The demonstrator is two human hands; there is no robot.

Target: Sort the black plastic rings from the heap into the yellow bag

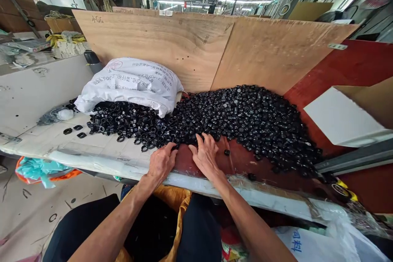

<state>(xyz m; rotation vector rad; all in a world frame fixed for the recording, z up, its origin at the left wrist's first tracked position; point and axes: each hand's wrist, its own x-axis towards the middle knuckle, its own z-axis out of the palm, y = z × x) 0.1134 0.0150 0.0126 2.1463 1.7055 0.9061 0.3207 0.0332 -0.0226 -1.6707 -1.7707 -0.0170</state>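
Note:
A large heap of small black parts (245,118) lies on the dark red part of the table, and black rings (123,118) are piled to its left. My left hand (162,160) is at the front edge of the pile where the two kinds meet; its fingers are bent and close together, and what they hold, if anything, is hidden. My right hand (205,153) rests at the heap's front edge with its fingers spread, fingertips touching the black parts. One loose black part (226,152) lies just right of it.
A white printed sack (132,84) lies behind and on the rings. A wooden board (184,45) stands along the back. A white box (344,116) is at the right. An open orange-yellow bag (181,221) sits between my legs, below the wrapped table edge (123,170).

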